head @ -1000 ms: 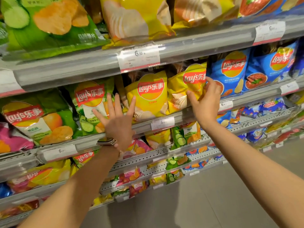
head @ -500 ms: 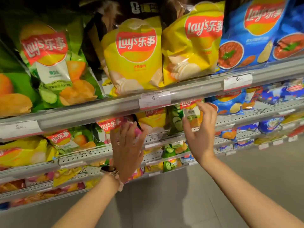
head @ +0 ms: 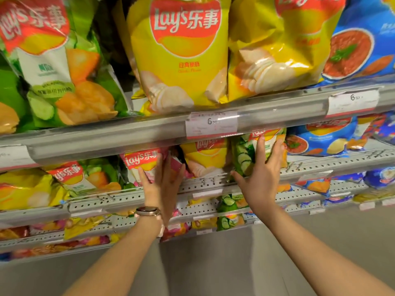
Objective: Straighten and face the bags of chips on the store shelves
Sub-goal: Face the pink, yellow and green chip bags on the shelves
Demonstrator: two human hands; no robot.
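Both my hands reach under the upper shelf rail to the shelf below. My left hand (head: 163,180), with a watch on its wrist, lies with straight fingers against a pink Lay's bag (head: 145,161). My right hand (head: 261,169) has its fingers wrapped on the front of a green cucumber Lay's bag (head: 242,157), thumb at the bag's bottom left corner. A yellow Lay's bag (head: 205,157) stands between the two. The tops of these bags are hidden by the rail.
On the upper shelf stand large yellow bags (head: 181,60), green bags (head: 64,77) at left and blue bags (head: 359,50) at right. A grey rail (head: 128,133) with price tags (head: 211,124) crosses above my hands. Lower perforated shelves (head: 299,195) hold small bags. Grey floor lies below.
My view and both hands dropped from the large yellow bags to the shelf below. The left hand now lies on the pink bag, and the right hand took hold of the green bag.
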